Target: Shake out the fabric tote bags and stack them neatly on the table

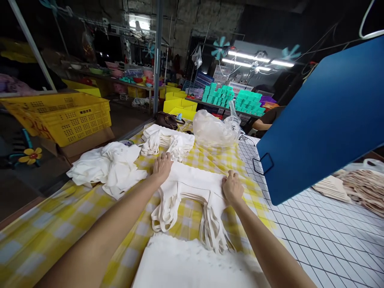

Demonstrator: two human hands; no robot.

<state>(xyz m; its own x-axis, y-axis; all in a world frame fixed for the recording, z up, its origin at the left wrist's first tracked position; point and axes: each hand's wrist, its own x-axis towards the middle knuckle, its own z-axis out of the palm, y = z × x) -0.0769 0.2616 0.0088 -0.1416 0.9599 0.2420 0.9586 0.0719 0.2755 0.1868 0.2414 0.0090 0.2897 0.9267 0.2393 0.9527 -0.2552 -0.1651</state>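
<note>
Tube lights (249, 56) glare amid gloom; the nearest cloth (195, 264) looks blurred.

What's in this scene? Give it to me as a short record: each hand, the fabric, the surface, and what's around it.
Left hand: left hand at the far left corner of the strapped white fabric stack
Right hand: right hand at that stack's right side
Grip: too unclear to tell
Fabric beyond: second strapped white stack
Fabric left: crumpled white fabric pile
Fabric nearest: flat white fabric, partly out of frame
Surface: yellow-and-white checked tablecloth
Left surroundings: yellow plastic crate
Right surroundings: tilted blue board
</note>
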